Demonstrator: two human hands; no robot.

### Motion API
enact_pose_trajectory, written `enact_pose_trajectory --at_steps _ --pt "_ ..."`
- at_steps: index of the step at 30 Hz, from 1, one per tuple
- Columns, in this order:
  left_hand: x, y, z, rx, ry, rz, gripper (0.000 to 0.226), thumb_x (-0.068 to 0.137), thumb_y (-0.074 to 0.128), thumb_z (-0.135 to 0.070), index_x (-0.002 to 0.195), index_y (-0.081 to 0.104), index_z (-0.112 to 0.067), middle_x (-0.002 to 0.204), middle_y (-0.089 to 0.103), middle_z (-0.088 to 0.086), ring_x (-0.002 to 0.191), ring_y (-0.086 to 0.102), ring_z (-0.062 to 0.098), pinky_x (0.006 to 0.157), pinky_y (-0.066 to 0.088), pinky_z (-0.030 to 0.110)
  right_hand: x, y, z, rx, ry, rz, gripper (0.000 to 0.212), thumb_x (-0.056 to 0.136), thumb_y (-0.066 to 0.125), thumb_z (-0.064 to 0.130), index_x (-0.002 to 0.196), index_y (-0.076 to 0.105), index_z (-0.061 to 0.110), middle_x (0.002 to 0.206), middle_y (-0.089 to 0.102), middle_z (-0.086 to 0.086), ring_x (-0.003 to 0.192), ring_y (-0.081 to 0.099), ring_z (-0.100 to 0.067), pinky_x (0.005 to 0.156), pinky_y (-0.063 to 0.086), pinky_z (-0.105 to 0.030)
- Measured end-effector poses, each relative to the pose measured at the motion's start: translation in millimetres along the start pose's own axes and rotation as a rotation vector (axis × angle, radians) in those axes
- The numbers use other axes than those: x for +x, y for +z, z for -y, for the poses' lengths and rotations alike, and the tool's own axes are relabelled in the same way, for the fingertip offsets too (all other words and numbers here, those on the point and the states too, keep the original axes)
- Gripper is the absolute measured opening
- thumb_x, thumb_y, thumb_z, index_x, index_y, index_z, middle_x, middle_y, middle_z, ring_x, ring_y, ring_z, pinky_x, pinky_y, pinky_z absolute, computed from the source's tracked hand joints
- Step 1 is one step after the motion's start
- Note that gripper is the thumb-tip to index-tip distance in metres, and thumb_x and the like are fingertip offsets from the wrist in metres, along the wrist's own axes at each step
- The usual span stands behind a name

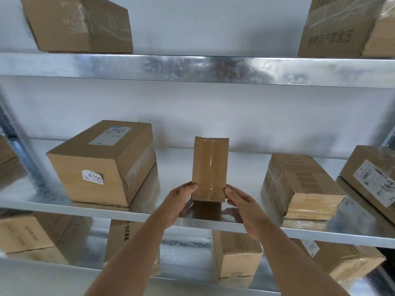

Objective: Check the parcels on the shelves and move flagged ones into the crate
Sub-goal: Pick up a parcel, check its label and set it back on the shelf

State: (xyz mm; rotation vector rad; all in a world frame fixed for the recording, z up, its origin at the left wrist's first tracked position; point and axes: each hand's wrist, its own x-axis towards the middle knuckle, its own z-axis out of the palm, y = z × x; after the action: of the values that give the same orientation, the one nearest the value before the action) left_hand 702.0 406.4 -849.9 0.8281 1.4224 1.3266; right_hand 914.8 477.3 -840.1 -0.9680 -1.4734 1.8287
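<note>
Here both hands, left (pixel 178 207) and right (pixel 245 212), grip the small parcel (pixel 210 167) (upright), fingers curled round its base.

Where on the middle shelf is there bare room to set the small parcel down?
Bare metal lies between the box labelled 6166 and the taped flat box, around the small parcel that both hands hold upright. The middle shelf is also bare behind it. The right end is crowded: the taped box and a labelled box sit close together.

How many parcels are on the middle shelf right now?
4: the 6166 box left, small held parcel centre, taped box right, labelled box at far right. Others may sit off-frame.
</note>
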Motion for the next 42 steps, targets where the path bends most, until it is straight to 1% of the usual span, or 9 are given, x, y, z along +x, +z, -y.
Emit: enact_pose_trajectory --at_steps 4,12,17,20,26,29,32,36,42 --pt "-1 1 0 -0.010 -0.001 0.018 0.037 0.096 0.061 -0.057 0.124 0.065 -0.032 0.131 0.069 -0.002 0.125 0.064 0.022 0.112 0.050 0.045 2 -2 -3 -0.010 -0.003 0.007 0.044 0.094 0.057 0.047 0.135 0.065 0.032 0.134 0.068 0.007 0.130 0.057 -0.032 0.089 0.059 -0.032" --pt "-8 4 -4 -0.009 0.068 0.092 0.055 0.086 0.071 -0.053 0.132 0.063 -0.022 0.120 0.075 -0.003 0.119 0.068 0.019 0.110 0.052 0.041 0 0 0 0.008 -0.010 -0.014 0.034 0.103 0.052 0.039 0.132 0.067 0.030 0.131 0.070 0.003 0.127 0.057 -0.036 0.072 0.057 -0.023" --pt "-6 -4 -1 -0.123 0.040 0.114 0.050 0.095 0.069 -0.043 0.138 0.059 -0.020 0.130 0.072 0.001 0.126 0.066 0.021 0.114 0.048 0.048 1 1 -2 -0.025 -0.022 -0.071 0.025 0.108 0.045 0.031 0.118 0.068 0.032 0.126 0.067 0.007 0.115 0.061 -0.016 0.075 0.056 -0.018" --pt "-7 -5 -1 -0.149 0.037 0.128 0.042 0.099 0.065 -0.039 0.135 0.061 -0.017 0.131 0.071 0.003 0.127 0.065 0.022 0.113 0.049 0.052 7 2 -7 -0.065 -0.006 -0.082 0.021 0.107 0.050 0.030 0.123 0.062 0.024 0.127 0.067 0.002 0.118 0.062 -0.018 0.100 0.054 -0.033" --pt "-9 -5 1 -0.073 0.119 0.087 0.060 0.093 0.067 -0.055 0.134 0.063 -0.011 0.131 0.070 0.006 0.132 0.061 0.021 0.122 0.038 0.046 12 -2 -10 0.061 0.054 -0.064 0.070 0.082 0.071 0.051 0.143 0.046 0.027 0.139 0.064 0.005 0.131 0.059 -0.024 0.097 0.052 -0.035" --pt "-7 -5 2 -0.104 0.120 0.035 0.062 0.085 0.070 -0.053 0.131 0.060 -0.013 0.131 0.070 0.007 0.129 0.063 0.024 0.123 0.037 0.047 12 -2 -10 0.116 0.042 -0.047 0.051 0.088 0.070 0.044 0.135 0.060 0.026 0.128 0.072 0.003 0.122 0.066 -0.029 0.107 0.053 -0.048" --pt "-2 -8 5 -0.186 0.075 0.002 0.055 0.083 0.073 -0.043 0.128 0.050 -0.022 0.131 0.070 0.013 0.123 0.067 0.031 0.114 0.047 0.052 6 -1 -6 0.108 0.022 -0.051 0.035 0.098 0.063 0.036 0.132 0.063 0.027 0.124 0.074 0.001 0.113 0.070 -0.036 0.101 0.056 -0.053" --pt "-3 -8 8 -0.211 0.125 -0.025 0.023 0.105 0.056 -0.017 0.126 0.045 -0.018 0.125 0.072 0.020 0.116 0.069 0.042 0.110 0.047 0.063 -1 -1 -2 0.119 -0.006 -0.049 0.027 0.104 0.057 0.028 0.129 0.065 0.027 0.118 0.076 0.002 0.096 0.073 -0.033 0.078 0.064 -0.034" --pt "-8 0 6 -0.131 0.152 -0.081 0.025 0.110 0.049 -0.014 0.126 0.067 -0.006 0.124 0.074 0.013 0.123 0.067 0.033 0.114 0.047 0.051 -4 -1 0 0.118 -0.008 0.015 0.052 0.080 0.078 0.035 0.130 0.066 0.030 0.124 0.075 0.001 0.079 0.055 -0.037 0.077 0.052 -0.037"
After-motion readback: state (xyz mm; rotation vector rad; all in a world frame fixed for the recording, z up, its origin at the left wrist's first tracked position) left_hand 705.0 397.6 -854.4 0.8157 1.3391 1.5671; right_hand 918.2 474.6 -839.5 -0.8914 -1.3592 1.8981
